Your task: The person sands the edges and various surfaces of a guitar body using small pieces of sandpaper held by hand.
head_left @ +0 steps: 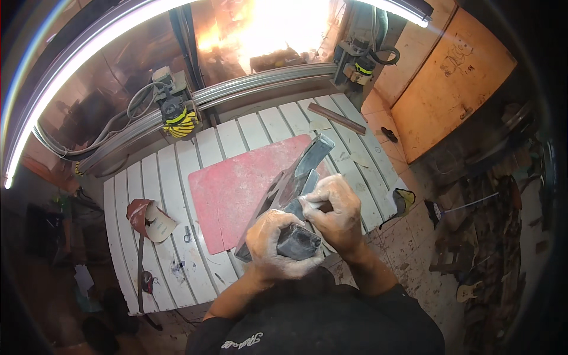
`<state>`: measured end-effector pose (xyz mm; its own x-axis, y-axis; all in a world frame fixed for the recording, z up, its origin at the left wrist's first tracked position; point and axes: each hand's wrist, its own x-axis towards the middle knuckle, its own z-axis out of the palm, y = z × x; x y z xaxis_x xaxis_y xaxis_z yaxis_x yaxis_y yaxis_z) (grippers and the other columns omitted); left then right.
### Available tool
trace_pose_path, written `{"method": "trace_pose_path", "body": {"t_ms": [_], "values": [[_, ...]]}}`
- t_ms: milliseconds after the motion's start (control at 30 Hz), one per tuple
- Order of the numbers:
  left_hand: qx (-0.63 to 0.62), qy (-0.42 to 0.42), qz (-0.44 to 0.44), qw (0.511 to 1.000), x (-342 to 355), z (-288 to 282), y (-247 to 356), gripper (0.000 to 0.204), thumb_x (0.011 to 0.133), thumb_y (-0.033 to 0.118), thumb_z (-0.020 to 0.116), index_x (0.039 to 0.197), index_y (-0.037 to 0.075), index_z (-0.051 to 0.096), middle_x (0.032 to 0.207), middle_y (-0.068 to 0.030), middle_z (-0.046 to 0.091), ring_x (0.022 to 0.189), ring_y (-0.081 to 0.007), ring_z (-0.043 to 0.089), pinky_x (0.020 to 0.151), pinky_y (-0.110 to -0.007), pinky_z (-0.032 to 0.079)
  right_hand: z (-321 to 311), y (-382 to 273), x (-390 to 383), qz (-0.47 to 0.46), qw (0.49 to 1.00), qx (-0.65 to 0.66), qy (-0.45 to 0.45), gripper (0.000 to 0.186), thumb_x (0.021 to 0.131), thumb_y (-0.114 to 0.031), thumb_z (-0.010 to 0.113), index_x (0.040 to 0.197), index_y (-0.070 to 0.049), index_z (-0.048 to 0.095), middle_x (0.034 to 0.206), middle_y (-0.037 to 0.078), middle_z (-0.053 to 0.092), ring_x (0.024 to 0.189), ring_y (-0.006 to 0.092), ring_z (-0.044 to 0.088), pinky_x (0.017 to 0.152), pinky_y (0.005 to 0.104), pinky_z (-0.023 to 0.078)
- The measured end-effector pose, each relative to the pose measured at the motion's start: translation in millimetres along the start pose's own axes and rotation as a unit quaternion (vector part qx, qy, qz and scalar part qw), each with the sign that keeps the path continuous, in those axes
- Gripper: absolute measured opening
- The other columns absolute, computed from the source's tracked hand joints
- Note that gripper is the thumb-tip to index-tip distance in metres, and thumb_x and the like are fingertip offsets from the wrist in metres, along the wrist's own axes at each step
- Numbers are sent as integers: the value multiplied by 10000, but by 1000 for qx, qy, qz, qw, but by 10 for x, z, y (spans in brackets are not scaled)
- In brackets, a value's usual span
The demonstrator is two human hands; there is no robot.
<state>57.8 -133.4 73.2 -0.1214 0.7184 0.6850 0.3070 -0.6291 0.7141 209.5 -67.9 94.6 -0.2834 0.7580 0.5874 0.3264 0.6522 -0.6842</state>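
Note:
A dusty, dark grey angular piece (316,152) with flat faces and cut-in edges is tilted over the table close to my body. My left hand (266,242) is wrapped round its near end, and the blunt end pokes out beside my fingers. My right hand (337,204) is closed in a pinch against the edge of the piece, just right of my left hand. Whatever its fingertips hold is too small or too hidden to name. Pale dust coats both hands. Beneath the piece lies a flat pink-red board (231,183).
The white slatted table (139,177) carries a curled brown-and-cream sheet (157,222), a dark strip (141,272) and a brown bar (337,118). Behind it, a metal rail holds a yellow-and-black striped machine head (179,123). A black-and-yellow item (404,202) sits at the right corner.

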Motion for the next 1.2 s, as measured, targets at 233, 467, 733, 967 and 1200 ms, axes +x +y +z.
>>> {"method": "trace_pose_path", "body": {"t_ms": [233,467,733,967,1200], "values": [[15,15,-4,1000,13,20,14,528,544,193,939,957,48,643,794,-91,653,665,-231,655,617,-342,528,9,71,-10,-22,1000,14,10,205,773,72,799,863,-11,633,900,80,583,732,134,581,583,275,489],[9,3,-13,1000,-52,-4,-17,517,545,219,936,942,56,646,782,-87,641,669,-240,648,621,-343,523,39,39,2,17,999,48,3,196,780,62,792,871,-12,635,892,74,585,744,147,596,615,281,509],[0,14,4,1000,-39,-13,-31,532,537,220,940,950,53,648,785,-89,646,660,-241,637,619,-348,517,51,7,3,39,998,44,-3,155,797,18,798,858,-17,660,881,69,601,744,148,605,652,297,500],[-13,2,10,1000,-35,-10,-4,527,542,214,940,951,52,649,789,-97,655,667,-247,648,625,-345,522,-42,57,-99,100,992,73,-28,210,785,36,806,855,-28,619,905,64,584,783,135,575,682,267,468],[-14,6,-16,1000,-6,-12,-5,531,539,212,943,950,48,651,778,-96,652,670,-246,652,627,-346,524,30,42,-76,0,1000,6,14,202,760,46,797,864,-27,640,864,86,594,759,204,595,639,327,497]]}}
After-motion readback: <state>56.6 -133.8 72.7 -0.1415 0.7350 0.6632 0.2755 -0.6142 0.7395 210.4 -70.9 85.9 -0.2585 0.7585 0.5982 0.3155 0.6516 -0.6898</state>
